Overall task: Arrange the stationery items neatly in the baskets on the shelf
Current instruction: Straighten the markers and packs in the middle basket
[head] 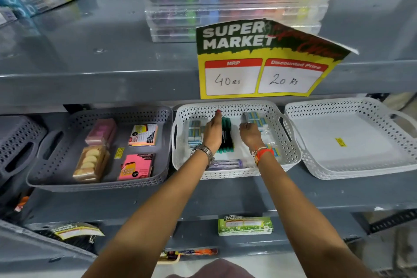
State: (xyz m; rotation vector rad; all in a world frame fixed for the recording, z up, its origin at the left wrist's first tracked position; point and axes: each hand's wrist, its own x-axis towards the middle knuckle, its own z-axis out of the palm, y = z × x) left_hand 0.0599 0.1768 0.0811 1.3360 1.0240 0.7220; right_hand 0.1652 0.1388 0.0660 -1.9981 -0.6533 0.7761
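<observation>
- Our left hand [213, 130] reaches into the middle white basket [291, 156], fingers stretched flat and open, lying over the green markers [227, 136] that run near to far down the basket's centre.
- Our right hand [249, 132] is curled closed around a blue-and-white eraser pack [253, 118], lifted near the far right of that basket; a ring shows on one finger.
- A metal watch [203, 151] sits on the left wrist, and orange threads [264, 152] wrap the right wrist.
- More blue-and-white packs [194, 131] lie at the basket's left side, and a clear purple-tinted pen case [228, 163] rests along its near wall.
- To the left, a grey basket [99, 184] holds pink sticky-note packs [136, 167] and boxed items.
- To the right, a second white basket [352, 171] holds only a small yellow sticker [340, 142].
- Above, a yellow price sign [259, 61] hangs from the upper shelf [101, 79], with clear marker cases [234, 7] stacked behind it.
</observation>
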